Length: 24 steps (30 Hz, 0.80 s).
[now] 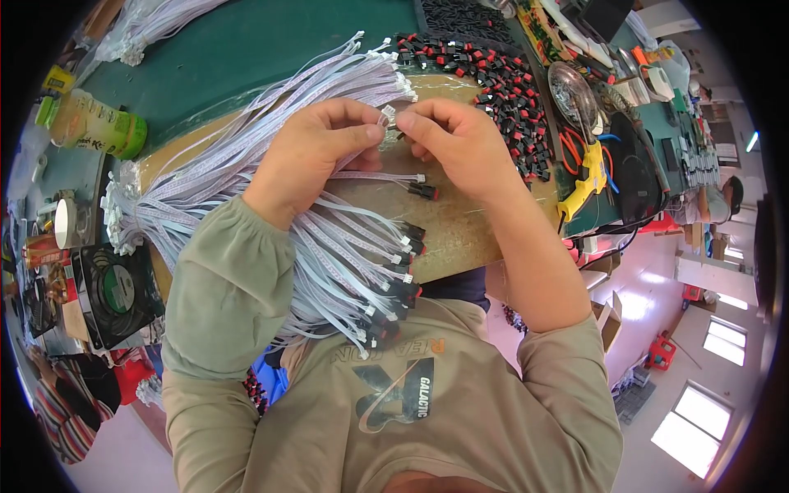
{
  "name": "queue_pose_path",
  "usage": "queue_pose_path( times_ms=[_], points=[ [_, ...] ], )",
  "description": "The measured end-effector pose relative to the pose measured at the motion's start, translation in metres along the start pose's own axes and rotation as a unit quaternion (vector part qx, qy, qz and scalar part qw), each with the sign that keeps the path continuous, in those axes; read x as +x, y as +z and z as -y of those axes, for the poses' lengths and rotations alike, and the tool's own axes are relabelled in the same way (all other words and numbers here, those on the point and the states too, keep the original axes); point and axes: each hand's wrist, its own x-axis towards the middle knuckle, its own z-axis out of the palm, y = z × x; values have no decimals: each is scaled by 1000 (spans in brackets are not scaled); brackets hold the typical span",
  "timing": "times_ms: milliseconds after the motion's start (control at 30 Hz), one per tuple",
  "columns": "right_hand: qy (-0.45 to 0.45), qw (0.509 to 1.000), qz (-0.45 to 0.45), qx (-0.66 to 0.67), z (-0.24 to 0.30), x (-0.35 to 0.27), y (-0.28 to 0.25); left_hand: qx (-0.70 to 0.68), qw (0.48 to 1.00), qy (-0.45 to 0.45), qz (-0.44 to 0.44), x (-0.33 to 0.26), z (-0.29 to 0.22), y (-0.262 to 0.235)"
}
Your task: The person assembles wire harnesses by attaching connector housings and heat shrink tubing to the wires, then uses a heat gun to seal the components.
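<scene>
While your bare hands meet above a brown board on a green table, a small white plug shows between them at the edge of the cable bundle. Your left hand pinches at the plug with thumb and forefinger, the other fingers curled beneath. Your right hand has thumb and forefinger drawn together just beside it; whether they grip a part is too small to tell. Progress, judged from how things lie, looks partial. Toward your body, a fan of pale cables ends in a row of black pieces, set at or right beside the white tips, and this group appears to be the finished share, though the joins themselves cannot be made out. One more black-and-red piece lies on the board near a white tip, apart from that row. Beyond your left hand, a thick bundle of cables shows white tips with no black pieces at them, seemingly the share left to do. Plenty of parts remain as well: a heap of loose black-and-red pieces spreads along the board's far right side, with a yellow glue gun lying to its right.
</scene>
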Motion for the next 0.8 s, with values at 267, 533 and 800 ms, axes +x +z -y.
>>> queue_pose_path(
  times_ms=[267, 533, 800],
  points=[
    [-46, 997, -22, -59, 0, 1, -8, -17, 1000, 4, 10, 1, 1, -2],
    [-108, 991, -46, -61, 10, 2, -10, -11, 1000, 0, 1, -1, 0, -1],
    [-117, 988, -23, -101, 12, 3, -4, -3, 1000, 2, -2, -1, -2, 1]
  ],
)
